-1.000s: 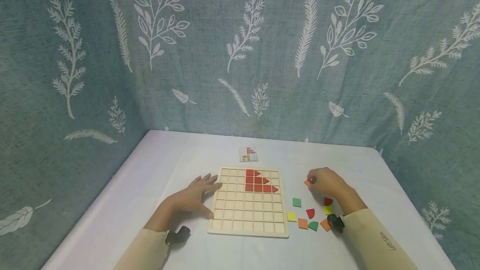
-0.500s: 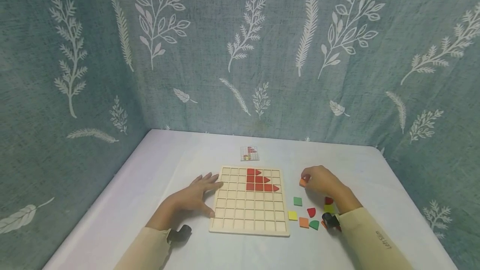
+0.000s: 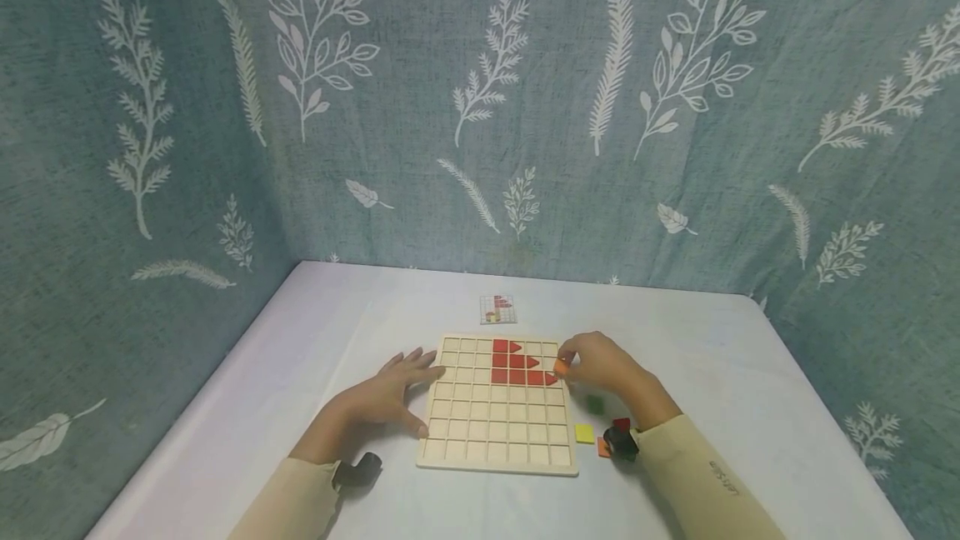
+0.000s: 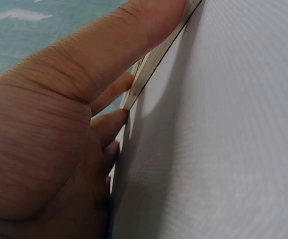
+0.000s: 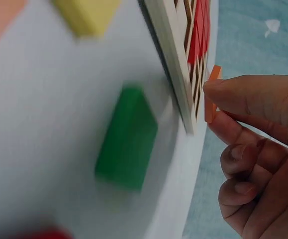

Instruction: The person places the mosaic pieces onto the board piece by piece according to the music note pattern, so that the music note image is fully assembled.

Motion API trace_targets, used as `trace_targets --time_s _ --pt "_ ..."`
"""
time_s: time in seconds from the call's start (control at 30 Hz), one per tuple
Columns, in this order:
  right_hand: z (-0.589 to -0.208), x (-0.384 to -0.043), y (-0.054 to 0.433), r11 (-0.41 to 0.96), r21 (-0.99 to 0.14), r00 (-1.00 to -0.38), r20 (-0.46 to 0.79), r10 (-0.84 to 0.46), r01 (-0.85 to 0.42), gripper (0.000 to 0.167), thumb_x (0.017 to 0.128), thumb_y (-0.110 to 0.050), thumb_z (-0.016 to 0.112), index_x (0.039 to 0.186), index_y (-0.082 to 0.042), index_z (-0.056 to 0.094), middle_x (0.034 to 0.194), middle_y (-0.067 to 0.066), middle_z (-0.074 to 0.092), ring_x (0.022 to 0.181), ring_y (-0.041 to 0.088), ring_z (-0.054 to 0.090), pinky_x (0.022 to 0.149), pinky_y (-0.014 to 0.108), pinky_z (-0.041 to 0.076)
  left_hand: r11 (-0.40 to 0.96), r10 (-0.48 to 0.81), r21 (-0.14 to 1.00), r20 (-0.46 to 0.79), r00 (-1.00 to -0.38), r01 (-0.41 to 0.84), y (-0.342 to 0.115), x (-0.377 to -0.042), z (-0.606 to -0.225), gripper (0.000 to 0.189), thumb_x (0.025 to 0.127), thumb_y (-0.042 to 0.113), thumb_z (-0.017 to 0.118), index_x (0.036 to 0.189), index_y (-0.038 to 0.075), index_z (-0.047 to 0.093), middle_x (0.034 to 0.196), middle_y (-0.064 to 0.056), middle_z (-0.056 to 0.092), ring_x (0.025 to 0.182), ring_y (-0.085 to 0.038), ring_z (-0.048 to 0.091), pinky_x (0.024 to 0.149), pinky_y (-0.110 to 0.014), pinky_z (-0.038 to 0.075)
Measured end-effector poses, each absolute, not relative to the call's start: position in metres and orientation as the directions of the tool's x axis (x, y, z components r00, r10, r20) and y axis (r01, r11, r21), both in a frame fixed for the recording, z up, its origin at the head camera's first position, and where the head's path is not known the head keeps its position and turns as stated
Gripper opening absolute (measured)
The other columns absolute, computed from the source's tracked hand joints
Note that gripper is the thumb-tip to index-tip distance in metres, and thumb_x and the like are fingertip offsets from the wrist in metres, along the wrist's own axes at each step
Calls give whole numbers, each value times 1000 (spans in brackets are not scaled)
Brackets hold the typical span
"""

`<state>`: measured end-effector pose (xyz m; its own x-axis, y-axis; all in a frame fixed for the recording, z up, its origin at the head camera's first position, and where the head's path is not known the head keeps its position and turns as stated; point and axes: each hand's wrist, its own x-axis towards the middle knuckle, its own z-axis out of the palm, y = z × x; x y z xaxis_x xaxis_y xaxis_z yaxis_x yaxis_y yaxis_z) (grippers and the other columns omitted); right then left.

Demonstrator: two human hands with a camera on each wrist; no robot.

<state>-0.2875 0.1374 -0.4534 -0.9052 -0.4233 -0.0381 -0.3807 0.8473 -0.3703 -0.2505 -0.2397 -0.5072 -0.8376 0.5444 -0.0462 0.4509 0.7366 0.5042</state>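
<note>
My right hand [image 3: 603, 363] pinches an orange tile [image 3: 561, 367] between thumb and index finger, over the right edge of the wooden grid board [image 3: 498, 427]. In the right wrist view the orange tile [image 5: 210, 112] is tilted on edge, and the other fingers are curled. My left hand [image 3: 386, 397] has its fingers spread, touching the board's left edge; in the left wrist view the thumb [image 4: 129, 32] reaches along that wooden edge. Red squares and red pointed tiles [image 3: 517, 361] fill parts of three rows in the board's upper right.
Behind the board lies a small printed pattern card [image 3: 498, 309]. Beside its right edge are a green tile [image 3: 595, 404], a yellow square [image 3: 584, 433], another orange tile [image 3: 603, 447] and a red piece [image 3: 621, 422]. The right forearm covers other loose pieces. Patterned cloth [image 3: 420, 107] surrounds the table.
My right hand has carried the orange tile leftward from the table on the right to the board's right edge. The left hand keeps its place on the board.
</note>
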Motion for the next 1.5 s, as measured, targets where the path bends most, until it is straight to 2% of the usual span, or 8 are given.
trace_targets --time_s 0.23,0.47,0.57,0.7,0.83,1.0,1.3,1.5 --pt "-455 -285 119 836 -401 -906 -35 -422 -374 21 80 -11 74 101 -15 74 93 -7 66 90 16 59 80 39 52 734 551 498 -38 -833 462 -239 -251 -509 113 53 65 81 149 18 43 160 -8 21 148 -31 6 117 -51 -1" --pt "-461 -282 98 768 -503 -879 -36 -476 -396 24 81 -13 77 105 -13 74 105 -4 68 99 18 60 86 39 53 745 533 501 -52 -844 440 -241 -250 -507 112 53 65 82 148 20 44 160 -7 21 148 -29 5 118 -49 -1" --pt "-463 -281 91 747 -513 -863 -24 -505 -423 24 81 -12 77 105 -12 74 105 -2 69 98 17 61 86 38 53 748 532 498 -53 -845 439 -240 -250 -506 112 53 65 82 148 21 44 160 -7 21 148 -29 5 118 -49 0" --pt "-465 -280 85 729 -500 -838 -10 -546 -468 23 82 -13 77 104 -13 74 101 -5 68 93 14 61 82 35 54 746 536 500 -56 -842 441 -240 -250 -506 112 53 65 82 148 21 43 160 -7 21 148 -29 5 118 -49 0" --pt "-467 -279 81 705 -484 -808 6 -589 -518 16 81 -13 77 96 -16 75 87 -10 64 81 13 56 73 32 51 744 541 495 -53 -839 448 -240 -251 -506 113 53 66 82 149 21 43 160 -6 20 148 -28 4 118 -49 -1" --pt "-470 -277 74 683 -459 -780 37 -624 -568 14 80 -15 77 95 -16 76 77 -12 59 73 10 54 66 28 49 747 537 494 -53 -842 445 -239 -250 -506 113 53 65 82 149 21 43 160 -6 21 148 -27 5 118 -48 -1" --pt "-470 -272 67 645 -422 -731 66 -679 -637 13 86 -16 74 99 -13 76 88 -11 64 79 7 57 73 28 52 740 541 501 -50 -839 448 -240 -249 -506 113 53 65 82 149 19 43 160 -8 21 148 -29 5 118 -49 -1" --pt "-472 -273 63 613 -393 -698 113 -707 -685 19 79 -5 73 96 -12 77 87 -10 66 75 5 55 69 24 51 738 538 513 -55 -841 438 -240 -248 -504 113 53 63 83 149 20 43 160 -7 20 148 -28 4 117 -50 -1"
